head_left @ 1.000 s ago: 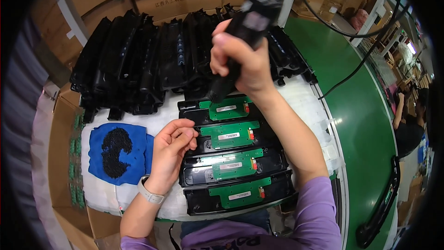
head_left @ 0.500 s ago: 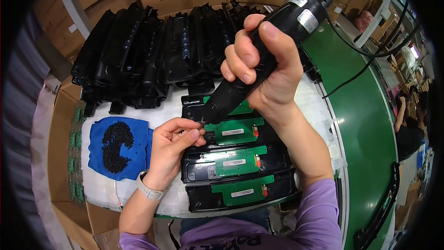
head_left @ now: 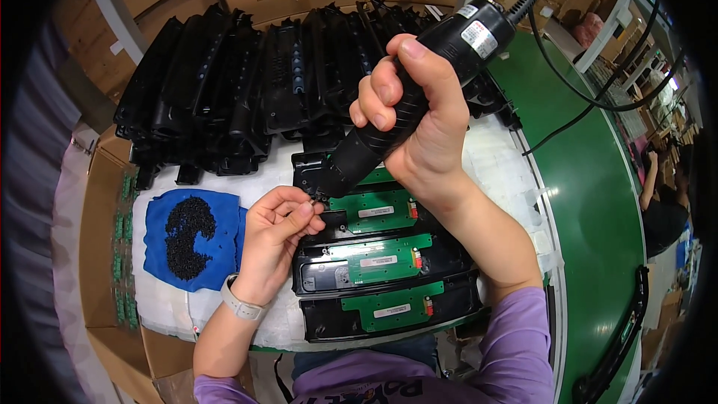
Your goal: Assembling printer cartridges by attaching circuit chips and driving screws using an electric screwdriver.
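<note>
My right hand (head_left: 419,108) wraps round a black electric screwdriver (head_left: 374,142), which slants down to the left. Its lower end meets the fingertips of my left hand (head_left: 280,221). Those fingers are pinched on a tiny screw at the tool's tip, mostly hidden by the fingers. Both are over the left end of a black plastic panel (head_left: 340,221) carrying a green circuit board (head_left: 374,223). Two similar panels with boards lie nearer to me, the closest being a curved black panel (head_left: 321,322). Another one behind is partly covered by the screwdriver.
Small black screws (head_left: 183,247) are heaped on a blue cloth (head_left: 228,232) at the left. Black plastic housings (head_left: 202,97) stand in a row at the back. A green conveyor surface (head_left: 583,209) runs along the right. The tool's black cable (head_left: 568,90) loops there.
The screwdriver and my right hand have shifted left and slightly down. My left fingertips have moved a little left with the tool's tip.
</note>
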`<action>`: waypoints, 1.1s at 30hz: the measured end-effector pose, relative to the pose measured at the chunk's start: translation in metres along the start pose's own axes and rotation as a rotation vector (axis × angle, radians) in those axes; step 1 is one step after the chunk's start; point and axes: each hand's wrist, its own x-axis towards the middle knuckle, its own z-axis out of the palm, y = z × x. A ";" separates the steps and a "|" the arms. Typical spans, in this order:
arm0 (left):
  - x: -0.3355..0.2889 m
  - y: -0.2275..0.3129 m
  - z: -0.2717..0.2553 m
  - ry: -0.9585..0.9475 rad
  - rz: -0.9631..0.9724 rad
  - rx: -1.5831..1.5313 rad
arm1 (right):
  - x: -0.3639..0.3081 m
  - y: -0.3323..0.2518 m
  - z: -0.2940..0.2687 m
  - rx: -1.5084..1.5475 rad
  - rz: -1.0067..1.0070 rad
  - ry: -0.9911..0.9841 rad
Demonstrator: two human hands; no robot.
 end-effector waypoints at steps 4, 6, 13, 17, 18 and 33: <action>0.002 -0.001 -0.001 -0.007 -0.008 -0.034 | -0.003 0.000 0.001 -0.006 -0.043 -0.035; 0.003 -0.004 0.001 -0.008 -0.017 -0.042 | -0.002 0.000 -0.002 -0.011 -0.029 -0.048; 0.008 -0.003 0.007 0.058 0.064 0.192 | 0.019 -0.005 -0.019 -0.246 -0.047 -0.163; 0.012 -0.002 0.003 0.070 0.056 0.132 | 0.026 0.004 -0.031 -0.595 -0.146 -0.194; 0.012 -0.002 0.005 0.083 0.062 0.138 | 0.026 0.007 -0.032 -0.609 -0.137 -0.182; 0.008 0.004 0.010 -0.010 -0.083 0.174 | 0.038 0.022 -0.034 -0.645 -0.093 -0.182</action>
